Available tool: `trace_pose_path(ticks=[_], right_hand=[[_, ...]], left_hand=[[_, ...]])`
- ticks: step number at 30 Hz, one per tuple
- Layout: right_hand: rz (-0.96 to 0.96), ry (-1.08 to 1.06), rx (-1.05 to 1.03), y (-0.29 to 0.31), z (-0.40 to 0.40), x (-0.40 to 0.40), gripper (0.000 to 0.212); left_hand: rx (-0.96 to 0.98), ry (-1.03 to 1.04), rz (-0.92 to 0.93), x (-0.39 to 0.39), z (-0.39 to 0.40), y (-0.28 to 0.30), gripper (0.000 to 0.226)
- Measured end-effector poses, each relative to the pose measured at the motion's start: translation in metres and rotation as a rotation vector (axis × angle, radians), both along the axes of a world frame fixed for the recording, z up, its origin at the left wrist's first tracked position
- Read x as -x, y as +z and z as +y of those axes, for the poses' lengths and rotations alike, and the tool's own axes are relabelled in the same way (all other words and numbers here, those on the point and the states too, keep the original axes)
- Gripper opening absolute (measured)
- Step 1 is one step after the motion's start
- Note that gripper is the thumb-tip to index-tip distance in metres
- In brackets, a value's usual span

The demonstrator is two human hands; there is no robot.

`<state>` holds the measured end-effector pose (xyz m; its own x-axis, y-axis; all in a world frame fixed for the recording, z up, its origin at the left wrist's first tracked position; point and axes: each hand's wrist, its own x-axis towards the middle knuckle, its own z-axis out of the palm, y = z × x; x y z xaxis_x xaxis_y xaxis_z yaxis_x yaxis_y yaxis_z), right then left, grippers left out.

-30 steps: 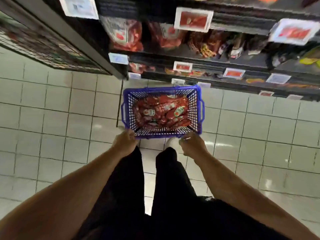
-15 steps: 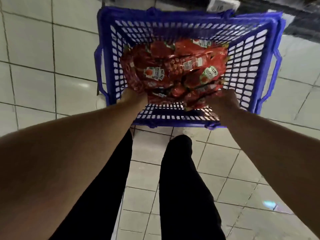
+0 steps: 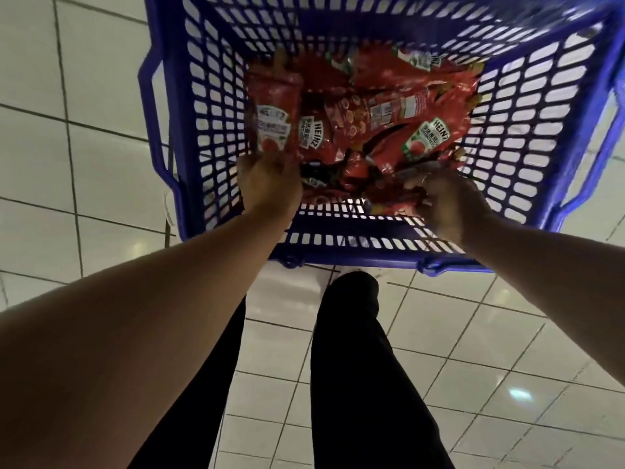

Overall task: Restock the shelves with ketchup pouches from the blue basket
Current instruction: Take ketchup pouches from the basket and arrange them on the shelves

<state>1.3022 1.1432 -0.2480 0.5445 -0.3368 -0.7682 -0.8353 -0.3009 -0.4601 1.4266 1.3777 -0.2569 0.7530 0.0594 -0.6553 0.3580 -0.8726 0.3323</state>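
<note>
A blue plastic basket (image 3: pixel 189 106) stands on the tiled floor, filling the top of the view. Inside lies a heap of several red ketchup pouches (image 3: pixel 382 110) with Heinz labels. My left hand (image 3: pixel 269 184) is inside the basket at its near left, fingers closed on the bottom edge of an upright ketchup pouch (image 3: pixel 274 113). My right hand (image 3: pixel 446 201) is at the near right, fingers curled onto pouches at the heap's front edge. The shelves are out of view.
Pale square floor tiles (image 3: pixel 67 164) surround the basket. My legs in black trousers (image 3: pixel 351 367) stand just behind the basket's near rim.
I have bent down from standing; the shelves left the view and the basket grew large. Both hands went from outside the near rim into the basket and onto the pouches.
</note>
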Motion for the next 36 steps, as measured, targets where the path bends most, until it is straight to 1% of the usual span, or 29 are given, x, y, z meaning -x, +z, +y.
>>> trace_pose_path(ticks=[1,2,3,5,6,8,10,11,12,13,14,16,17,19,22,24,27,29,30,32,33,34,36], right_hand=[[-0.025,0.065,0.014,0.002,-0.006,0.000,0.022],[-0.072,0.114,0.000,0.005,-0.014,0.000,0.021],[-0.105,0.116,-0.054,0.006,-0.022,-0.001,0.022],[-0.138,0.182,-0.006,0.007,-0.035,-0.007,0.030],[-0.145,0.206,0.023,0.004,-0.042,-0.011,0.032],[-0.116,0.211,0.077,0.000,-0.046,-0.023,0.034],[-0.084,0.143,0.249,-0.006,-0.039,-0.032,0.040],[-0.070,0.049,0.345,-0.008,-0.034,-0.036,0.046],[-0.035,-0.061,0.384,-0.011,-0.027,-0.039,0.054],[0.017,-0.141,0.360,-0.014,-0.019,-0.041,0.063],[0.081,-0.150,0.319,-0.017,-0.011,-0.041,0.074],[0.199,-0.021,0.303,-0.024,0.000,-0.036,0.099],[0.217,0.005,0.317,-0.027,0.002,-0.034,0.103],[0.194,-0.011,0.337,-0.031,-0.004,-0.032,0.101],[0.120,0.011,0.395,-0.027,-0.016,-0.032,0.095],[0.084,-0.015,0.377,-0.019,-0.022,-0.029,0.090],[0.023,-0.103,0.331,-0.004,-0.025,-0.022,0.071],[-0.014,-0.149,0.269,0.011,-0.025,-0.025,0.060],[-0.035,-0.180,0.204,0.021,-0.024,-0.027,0.054],[-0.074,-0.288,0.042,0.044,-0.017,-0.031,0.041],[-0.080,-0.392,-0.060,0.057,-0.012,-0.032,0.036],[-0.070,-0.539,-0.199,0.073,-0.006,-0.035,0.033],[-0.013,-0.836,-0.559,0.111,0.006,-0.040,0.029]], left_hand=[[0.005,-0.013,-0.012,-0.004,-0.002,-0.002,0.034],[0.024,0.024,-0.023,-0.009,-0.004,-0.004,0.031],[0.020,0.076,-0.032,-0.016,-0.007,-0.004,0.030],[-0.008,0.177,-0.013,-0.029,-0.010,-0.010,0.037],[-0.036,0.183,0.015,-0.034,-0.011,-0.013,0.044],[-0.102,0.106,0.077,-0.039,-0.011,-0.019,0.051],[-0.097,0.029,0.101,-0.040,-0.010,-0.024,0.053],[-0.089,-0.011,0.109,-0.039,-0.008,-0.026,0.056],[-0.078,-0.046,0.121,-0.038,-0.005,-0.027,0.062],[-0.055,-0.061,0.140,-0.036,-0.001,-0.028,0.070],[-0.019,-0.068,0.149,-0.035,0.003,-0.029,0.077],[0.033,-0.078,0.134,-0.034,0.008,-0.032,0.085],[0.044,-0.087,0.113,-0.035,0.010,-0.034,0.087],[0.071,-0.103,0.102,-0.037,0.011,-0.036,0.086],[0.094,-0.164,0.169,-0.041,0.012,-0.037,0.067],[0.132,-0.177,0.201,-0.041,0.011,-0.034,0.058],[0.214,-0.139,0.249,-0.041,0.011,-0.026,0.049],[0.313,-0.073,0.328,-0.042,0.010,-0.014,0.036],[0.392,-0.021,0.380,-0.043,0.009,-0.005,0.029],[0.549,0.074,0.480,-0.044,0.007,0.017,0.027],[0.608,0.108,0.515,-0.044,0.007,0.031,0.030],[0.657,0.136,0.543,-0.045,0.007,0.047,0.034],[0.748,0.178,0.595,-0.048,0.006,0.089,0.040]])
